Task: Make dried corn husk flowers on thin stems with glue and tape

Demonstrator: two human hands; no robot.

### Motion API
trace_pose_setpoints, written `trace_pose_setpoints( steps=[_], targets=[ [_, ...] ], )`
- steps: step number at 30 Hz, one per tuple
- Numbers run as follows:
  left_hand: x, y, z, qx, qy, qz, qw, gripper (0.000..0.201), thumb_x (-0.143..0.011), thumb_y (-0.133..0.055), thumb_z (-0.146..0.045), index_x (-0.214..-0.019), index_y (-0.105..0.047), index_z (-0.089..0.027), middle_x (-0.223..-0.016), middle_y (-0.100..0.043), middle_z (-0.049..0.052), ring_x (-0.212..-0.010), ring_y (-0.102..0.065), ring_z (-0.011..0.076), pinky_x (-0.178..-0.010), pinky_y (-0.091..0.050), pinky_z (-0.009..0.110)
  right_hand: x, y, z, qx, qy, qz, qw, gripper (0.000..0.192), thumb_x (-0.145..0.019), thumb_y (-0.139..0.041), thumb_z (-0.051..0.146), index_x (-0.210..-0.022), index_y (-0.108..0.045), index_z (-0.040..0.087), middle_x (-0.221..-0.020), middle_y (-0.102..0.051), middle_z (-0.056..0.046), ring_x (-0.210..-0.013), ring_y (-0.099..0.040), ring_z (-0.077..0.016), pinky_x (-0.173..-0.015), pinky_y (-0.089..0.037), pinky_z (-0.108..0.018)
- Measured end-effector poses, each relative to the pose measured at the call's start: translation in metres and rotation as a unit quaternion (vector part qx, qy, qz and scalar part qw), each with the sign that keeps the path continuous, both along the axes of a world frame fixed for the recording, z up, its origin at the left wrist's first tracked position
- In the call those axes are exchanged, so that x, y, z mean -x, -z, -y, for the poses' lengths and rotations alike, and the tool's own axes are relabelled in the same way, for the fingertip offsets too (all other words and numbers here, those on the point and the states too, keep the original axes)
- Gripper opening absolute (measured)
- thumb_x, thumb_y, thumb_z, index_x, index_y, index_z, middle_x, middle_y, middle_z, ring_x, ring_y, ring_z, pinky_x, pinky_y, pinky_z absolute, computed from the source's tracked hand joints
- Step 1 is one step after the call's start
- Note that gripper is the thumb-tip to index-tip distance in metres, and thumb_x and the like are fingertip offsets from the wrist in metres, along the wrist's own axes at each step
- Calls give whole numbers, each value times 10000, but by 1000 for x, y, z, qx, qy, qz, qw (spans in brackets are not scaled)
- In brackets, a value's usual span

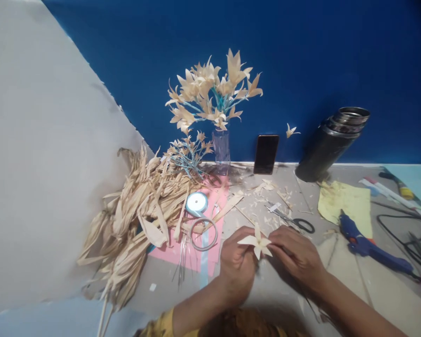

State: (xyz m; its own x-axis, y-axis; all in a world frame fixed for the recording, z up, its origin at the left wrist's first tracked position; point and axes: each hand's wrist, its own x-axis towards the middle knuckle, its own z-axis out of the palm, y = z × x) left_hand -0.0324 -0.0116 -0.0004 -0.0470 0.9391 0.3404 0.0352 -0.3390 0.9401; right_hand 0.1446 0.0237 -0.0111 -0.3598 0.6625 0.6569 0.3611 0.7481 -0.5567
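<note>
A pale corn husk flower with several pointed petals faces up between my two hands. My left hand is closed around its base, which the fingers hide. At the tip of a right-side petal, my right hand is pinched, its thumb and forefinger touching the flower. Just beyond my right hand lie scissors with dark handles among husk scraps. To the left of my hands are a roll of light blue ribbon, a ring of tape and a bunch of thin wires.
A big heap of dried corn husks fills the left. Finished husk flowers stand in a clear vase by the blue wall. Also there are a phone, a leaning dark flask, yellow paper and a blue glue gun.
</note>
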Motion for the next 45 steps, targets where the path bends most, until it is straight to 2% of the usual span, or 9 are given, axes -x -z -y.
trace_pose_setpoints(
  steps=[3, 6, 10, 16, 22, 27, 34, 39, 45],
  targets=[
    [-1, -3, -2, -75, -29, -51, 995, 199, -917, -561, -80, -867, -717, -194, -847, -702, 42, -794, -666, 167, -718, -524, 271, 0, -1, 1, -12, 14, 6, 1000, 154, -956, -627, 134, -948, -742, 236, -793, -770, -51, -724, -710, -191, -692, -574, -321],
    [-2, -5, -3, -119, -56, -101, 986, 174, -895, -582, -70, -910, -708, -189, -875, -708, 51, -806, -665, 169, -728, -527, 270, -1, -2, 2, -14, 38, 16, 999, 152, -958, -633, 135, -954, -745, 238, -798, -769, -46, -735, -709, -193, -700, -566, -327],
    [-2, -7, -2, -93, -71, -121, 986, 141, -888, -613, -85, -905, -707, -189, -831, -710, 41, -780, -665, 173, -728, -527, 276, -3, -1, 2, -11, 40, 27, 999, 156, -967, -626, 139, -964, -751, 232, -806, -768, -48, -739, -704, -195, -701, -557, -332],
    [1, -13, 0, -43, -46, -71, 995, 185, -915, -617, -93, -776, -701, -182, -748, -714, 25, -702, -666, 160, -682, -523, 273, -2, 4, 1, -46, 24, 13, 999, 130, -967, -633, 123, -998, -720, 215, -817, -755, -50, -747, -684, -193, -704, -559, -328],
    [1, -12, -1, -73, -48, -155, 984, 151, -908, -620, -103, -886, -746, -183, -822, -746, 53, -760, -695, 182, -707, -551, 284, 0, -3, -1, -65, 18, -10, 998, 156, -969, -616, 97, -1015, -704, 217, -804, -755, -42, -734, -692, -182, -690, -562, -305],
    [1, -8, -3, -124, -3, -211, 970, 181, -929, -584, -104, -893, -746, -176, -890, -758, 88, -840, -702, 197, -760, -569, 304, 2, -8, 0, -44, -7, -3, 999, 213, -978, -588, 87, -1046, -708, 249, -832, -759, -32, -760, -691, -174, -709, -558, -294],
    [2, -11, -3, -194, -37, -210, 958, 233, -872, -548, -34, -930, -723, -176, -892, -750, 87, -798, -694, 182, -726, -578, 300, 0, 8, -3, -28, 33, 58, 997, 159, -1002, -565, 151, -957, -695, 230, -855, -744, -51, -807, -681, -186, -740, -537, -312],
    [2, -8, -4, -197, -55, -212, 956, 255, -834, -568, -26, -971, -715, -183, -857, -754, 70, -750, -699, 180, -675, -577, 294, -3, 15, -3, -13, 49, 104, 993, 182, -1013, -548, 182, -924, -702, 219, -852, -743, -53, -797, -669, -193, -740, -514, -319],
    [5, 3, -4, -194, -89, -260, 942, 256, -836, -577, -44, -1003, -729, -165, -859, -767, 89, -766, -725, 210, -702, -601, 335, -1, 13, 0, -14, 57, 124, 990, 236, -1046, -509, 235, -925, -710, 212, -839, -743, -63, -773, -657, -194, -716, -497, -306]
  ],
)
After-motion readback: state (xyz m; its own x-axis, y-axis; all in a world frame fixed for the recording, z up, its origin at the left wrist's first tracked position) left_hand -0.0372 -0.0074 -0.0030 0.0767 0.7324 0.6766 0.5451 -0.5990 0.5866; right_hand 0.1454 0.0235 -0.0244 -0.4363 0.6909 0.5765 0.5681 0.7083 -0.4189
